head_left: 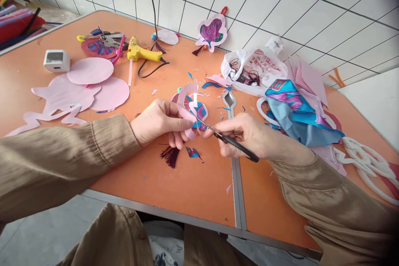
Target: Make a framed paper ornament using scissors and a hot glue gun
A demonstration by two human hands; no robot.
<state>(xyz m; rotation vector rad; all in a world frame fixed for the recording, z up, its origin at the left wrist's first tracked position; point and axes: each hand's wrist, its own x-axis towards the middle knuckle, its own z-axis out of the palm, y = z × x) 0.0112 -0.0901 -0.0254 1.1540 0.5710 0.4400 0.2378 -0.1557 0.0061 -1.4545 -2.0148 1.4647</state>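
Observation:
My left hand (156, 120) pinches a curved pink sheet piece (183, 99), thin as craft paper or foam, above the table. Black-handled scissors (240, 148) are gripped in my right hand (254, 135); their blades reach left to the pink piece, touching or overlapping it. Behind and below lies a blue, purple and pink patterned piece (202, 111), partly covered by the pink one. A dark purple tassel (171, 156) hangs out under my left fingers. Close by is a small patterned scrap (193, 152).
On the orange table (193, 191) lie pink cut-outs (90, 70), a yellow glue gun (141, 53) and a white box (57, 60) to the left. A plastic bag (271, 64), blue fabric (289, 108) and white cord (370, 162) are to the right. A decorated ornament (213, 32) leans against the tiled wall.

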